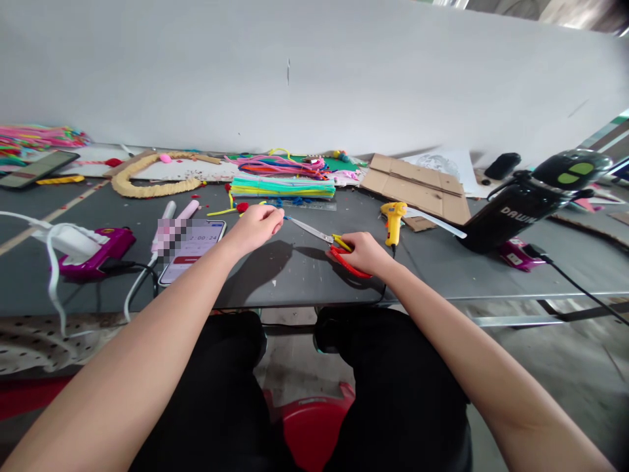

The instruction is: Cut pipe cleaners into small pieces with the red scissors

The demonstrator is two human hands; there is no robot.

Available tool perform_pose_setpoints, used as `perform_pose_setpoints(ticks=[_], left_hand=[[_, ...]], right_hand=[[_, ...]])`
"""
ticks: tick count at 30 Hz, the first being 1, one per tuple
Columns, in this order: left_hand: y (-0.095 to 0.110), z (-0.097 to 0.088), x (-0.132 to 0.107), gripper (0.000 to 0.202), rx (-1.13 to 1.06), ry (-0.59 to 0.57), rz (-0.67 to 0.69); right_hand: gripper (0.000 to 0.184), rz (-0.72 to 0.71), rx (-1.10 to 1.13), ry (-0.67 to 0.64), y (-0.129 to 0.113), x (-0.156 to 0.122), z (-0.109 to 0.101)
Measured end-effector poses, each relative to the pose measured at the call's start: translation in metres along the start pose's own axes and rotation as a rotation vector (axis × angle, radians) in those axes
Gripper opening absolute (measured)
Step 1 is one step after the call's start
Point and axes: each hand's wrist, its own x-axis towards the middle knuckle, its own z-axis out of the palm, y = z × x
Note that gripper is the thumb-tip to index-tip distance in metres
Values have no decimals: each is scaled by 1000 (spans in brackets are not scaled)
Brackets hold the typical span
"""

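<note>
My right hand [366, 252] grips scissors [314, 231] with red and yellow handles, their blades pointing left. Close by the blade tips, the fingers of my left hand [258, 228] are pinched together. A short bit of blue pipe cleaner [287, 217] shows between those fingers and the tips; the rest of it is hidden in the hand. Just behind my left hand are a red fuzzy ball [242, 207] and a yellow pipe cleaner [221, 212]. Farther back lies a bundle of green and yellow pipe cleaners [282, 188].
A yellow glue gun [393, 223] stands right of the scissors, near flattened cardboard [417, 187] and a black bottle [521, 210]. On the left are a phone [209, 237] showing a timer, a purple power adapter [95, 255] with cables, and a curved tan wrapped form [147, 187].
</note>
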Motion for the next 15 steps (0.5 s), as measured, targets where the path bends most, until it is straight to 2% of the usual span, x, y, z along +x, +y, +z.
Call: perform_pose_setpoints(ticks=[15], left_hand=[[-2,-1,0,39,-26,4,1]], right_hand=[[47,18,50,30,-2,-1,0]])
